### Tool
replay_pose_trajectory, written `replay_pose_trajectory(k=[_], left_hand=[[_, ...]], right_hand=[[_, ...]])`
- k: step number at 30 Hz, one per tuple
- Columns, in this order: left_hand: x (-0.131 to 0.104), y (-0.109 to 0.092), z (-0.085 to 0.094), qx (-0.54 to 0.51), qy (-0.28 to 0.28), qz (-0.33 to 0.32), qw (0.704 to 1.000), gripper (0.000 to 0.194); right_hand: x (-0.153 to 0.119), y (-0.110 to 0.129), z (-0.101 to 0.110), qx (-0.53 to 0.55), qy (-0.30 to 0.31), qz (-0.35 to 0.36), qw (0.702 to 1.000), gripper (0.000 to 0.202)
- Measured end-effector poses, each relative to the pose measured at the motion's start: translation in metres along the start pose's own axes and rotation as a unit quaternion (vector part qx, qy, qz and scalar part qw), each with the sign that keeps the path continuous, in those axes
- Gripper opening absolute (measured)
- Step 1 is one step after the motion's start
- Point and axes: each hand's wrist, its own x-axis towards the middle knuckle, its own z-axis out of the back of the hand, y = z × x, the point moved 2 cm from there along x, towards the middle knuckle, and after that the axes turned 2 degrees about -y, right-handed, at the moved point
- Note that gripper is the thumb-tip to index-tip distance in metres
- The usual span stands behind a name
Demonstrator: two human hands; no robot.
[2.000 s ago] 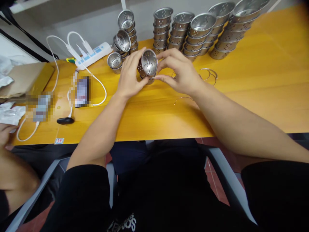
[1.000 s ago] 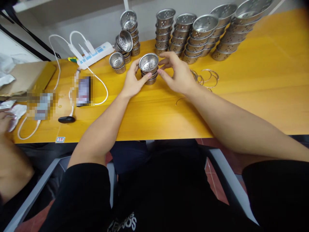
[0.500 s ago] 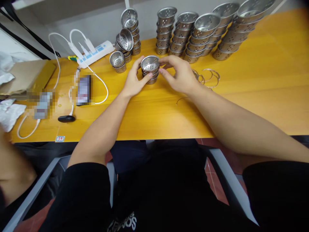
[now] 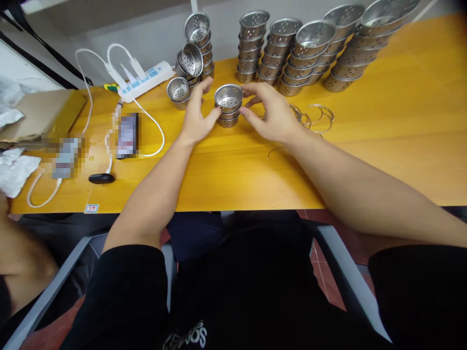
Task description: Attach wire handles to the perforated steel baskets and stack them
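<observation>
OK, nested perf. cups btwn fingers

A short stack of shiny silver, round, perforated metal cups stands upright on the glossy yellow-orange wooden table, between the left hand and the right hand. The cups sit nested one in another, their rims showing as bands up the side. The top cup has its round mouth facing up, and I can see small holes dotted over its floor and wall. Both hands are right beside the stack; I can't tell whether the fingers touch it.
</observation>
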Motion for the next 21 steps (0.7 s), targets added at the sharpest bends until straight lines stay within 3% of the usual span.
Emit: replay_pose_trajectory(k=[3, 6, 9, 12, 14, 16, 20, 21], left_hand=[[0.004, 0.017, 0.031, 0.064, -0.053, 0.004, 0.997, 0.066], [-0.001, 0.059, 0.052, 0.122, -0.114, 0.100, 0.981, 0.054], [-0.006, 0.104, 0.059, 0.151, -0.067, 0.161, 0.973, 0.063], [-0.003, 0.129, 0.060, 0.135, -0.067, 0.141, 0.979, 0.064], [0.002, 0.129, 0.059, 0.116, -0.101, 0.114, 0.981, 0.063], [0.007, 0.117, 0.055, 0.120, -0.141, 0.080, 0.979, 0.070], [0.014, 0.066, 0.049, 0.166, -0.232, -0.019, 0.958, 0.087], [0.015, 0.050, 0.046, 0.159, -0.225, -0.032, 0.961, 0.092]], right_hand=[[-0.001, 0.003, 0.006, -0.022, -0.004, -0.014, 1.000, 0.074], [-0.002, 0.007, 0.013, -0.031, -0.007, -0.029, 0.999, 0.066], [-0.004, 0.012, 0.012, -0.007, 0.030, -0.018, 0.999, 0.058], [-0.006, 0.014, 0.004, 0.019, 0.105, 0.007, 0.994, 0.047], [-0.008, 0.012, -0.002, 0.026, 0.138, 0.021, 0.990, 0.042], [-0.009, 0.007, -0.007, 0.027, 0.146, 0.030, 0.988, 0.043], [-0.010, -0.004, -0.012, 0.028, 0.131, 0.040, 0.990, 0.047], [-0.010, -0.005, -0.012, 0.027, 0.128, 0.042, 0.990, 0.047]])
